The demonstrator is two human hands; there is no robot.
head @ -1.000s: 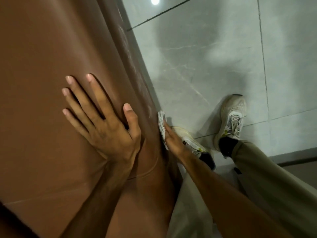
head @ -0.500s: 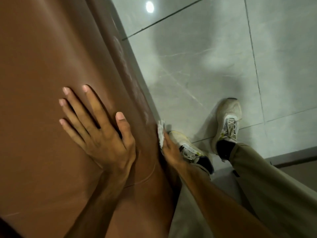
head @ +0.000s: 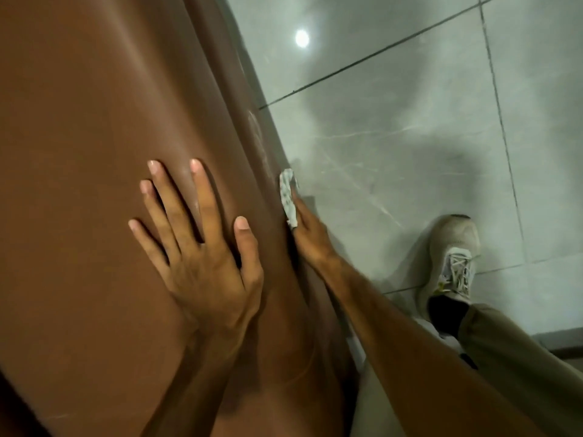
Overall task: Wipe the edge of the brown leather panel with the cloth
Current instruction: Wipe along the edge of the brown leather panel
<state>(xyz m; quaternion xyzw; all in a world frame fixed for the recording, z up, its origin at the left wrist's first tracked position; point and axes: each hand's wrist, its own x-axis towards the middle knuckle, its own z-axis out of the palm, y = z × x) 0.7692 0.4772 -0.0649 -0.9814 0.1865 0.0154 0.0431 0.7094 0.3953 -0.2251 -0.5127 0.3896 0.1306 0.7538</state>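
Observation:
A large brown leather panel (head: 94,152) fills the left half of the view, its darker side edge (head: 252,127) running diagonally down toward the floor. My left hand (head: 202,247) lies flat on the panel's face, fingers spread, holding nothing. My right hand (head: 310,234) reaches along the side edge and presses a small white patterned cloth (head: 287,197) against it. Faint pale smears show on the edge above the cloth.
Grey marbled floor tiles (head: 410,137) with dark grout lines lie to the right, with a bright light reflection. My right foot in a pale laced sneaker (head: 454,263) and an olive trouser leg (head: 511,351) stand close beside the panel.
My right hand and the cloth have slid farther up along the panel's edge. The near sneaker is now hidden behind my forearm. My left hand stays flat on the panel.

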